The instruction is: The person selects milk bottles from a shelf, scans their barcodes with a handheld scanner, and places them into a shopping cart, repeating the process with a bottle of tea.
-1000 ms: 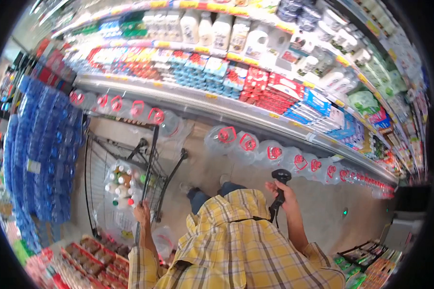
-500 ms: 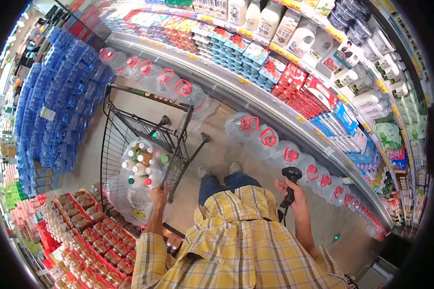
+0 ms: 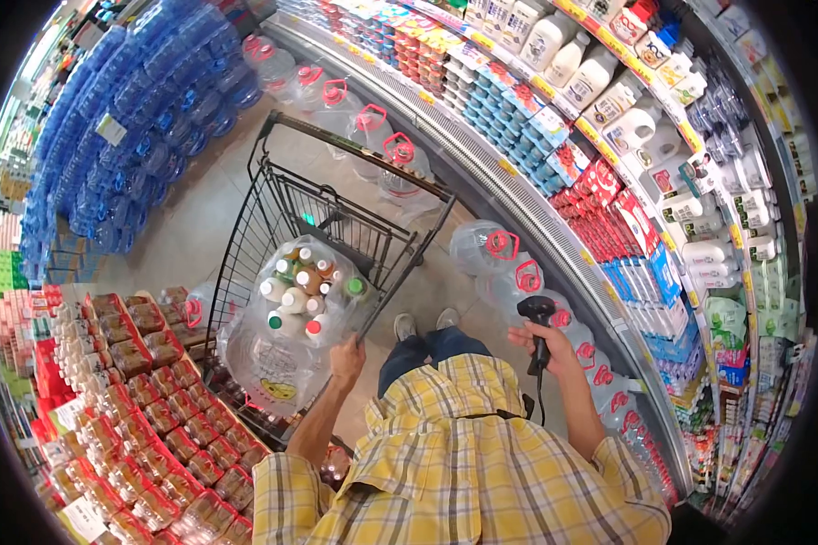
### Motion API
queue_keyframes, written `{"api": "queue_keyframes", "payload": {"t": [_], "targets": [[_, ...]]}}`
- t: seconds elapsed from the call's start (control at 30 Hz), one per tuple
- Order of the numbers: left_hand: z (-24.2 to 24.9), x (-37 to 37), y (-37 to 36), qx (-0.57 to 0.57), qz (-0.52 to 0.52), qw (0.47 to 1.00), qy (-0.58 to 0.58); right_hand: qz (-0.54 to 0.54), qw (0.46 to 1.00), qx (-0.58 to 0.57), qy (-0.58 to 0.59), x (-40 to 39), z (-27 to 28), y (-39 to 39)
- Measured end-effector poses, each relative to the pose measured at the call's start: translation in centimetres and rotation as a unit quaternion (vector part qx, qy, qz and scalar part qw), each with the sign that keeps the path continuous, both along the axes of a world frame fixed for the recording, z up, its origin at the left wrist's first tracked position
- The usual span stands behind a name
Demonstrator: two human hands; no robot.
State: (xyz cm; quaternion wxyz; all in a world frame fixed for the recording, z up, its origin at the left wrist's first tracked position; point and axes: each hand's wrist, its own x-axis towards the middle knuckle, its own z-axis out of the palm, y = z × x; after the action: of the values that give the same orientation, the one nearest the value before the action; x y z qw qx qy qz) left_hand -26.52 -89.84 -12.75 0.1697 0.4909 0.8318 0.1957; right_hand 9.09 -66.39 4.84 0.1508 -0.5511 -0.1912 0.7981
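Note:
My left hand (image 3: 346,360) grips the near side rim of a black wire shopping cart (image 3: 359,150). In the cart, clear plastic bags (image 3: 265,363) hold several bottles (image 3: 293,298) with white, green and red caps. My right hand (image 3: 551,348) holds a black handheld scanner (image 3: 537,311) by its handle, its head pointing up and away. A dark cord hangs from the scanner toward my waist.
Large water jugs with red handles (image 3: 495,247) line the foot of the refrigerated dairy shelves (image 3: 600,118). Stacked blue water bottles (image 3: 145,118) stand at the upper left. Packaged goods in red trays (image 3: 168,409) fill the lower left.
The cart's handle end has swung to the right, and my left hand has moved right with the cart's rim. The shelves and stacks have shifted in view. The scanner remains in my right hand.

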Motion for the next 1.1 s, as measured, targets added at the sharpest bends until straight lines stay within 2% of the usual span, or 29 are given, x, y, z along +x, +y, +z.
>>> {"api": "queue_keyframes", "payload": {"t": [0.13, 0.47, 0.6, 0.87, 0.93, 1.1], "targets": [[0.9, 1.3, -0.6, -0.026, 0.0, 0.999, -0.022, -0.005, 1.0, -0.018, -0.004, -2.2, -0.4, 0.2], [-0.3, 4.6, -4.1, 0.001, -0.045, 0.998, -0.05, -0.003, 0.999, -0.033, 0.021, -2.9, -1.2, 0.2], [-0.5, 6.1, -4.8, -0.053, -0.05, 0.997, -0.039, -0.01, 0.998, -0.043, 0.036, -2.0, -1.8, 0.3], [-0.1, 10.9, -4.1, -0.073, -0.022, 0.996, -0.051, -0.039, 0.998, -0.03, 0.046, 4.8, -0.7, -0.3], [1.2, 12.0, -2.7, -0.177, 0.009, 0.983, -0.039, -0.053, 0.997, -0.03, 0.046, 7.3, -0.7, -0.5], [2.1, 14.7, -1.5, -0.161, 0.011, 0.984, -0.074, -0.092, 0.994, -0.025, 0.056, 13.4, -1.7, -1.8]]}}
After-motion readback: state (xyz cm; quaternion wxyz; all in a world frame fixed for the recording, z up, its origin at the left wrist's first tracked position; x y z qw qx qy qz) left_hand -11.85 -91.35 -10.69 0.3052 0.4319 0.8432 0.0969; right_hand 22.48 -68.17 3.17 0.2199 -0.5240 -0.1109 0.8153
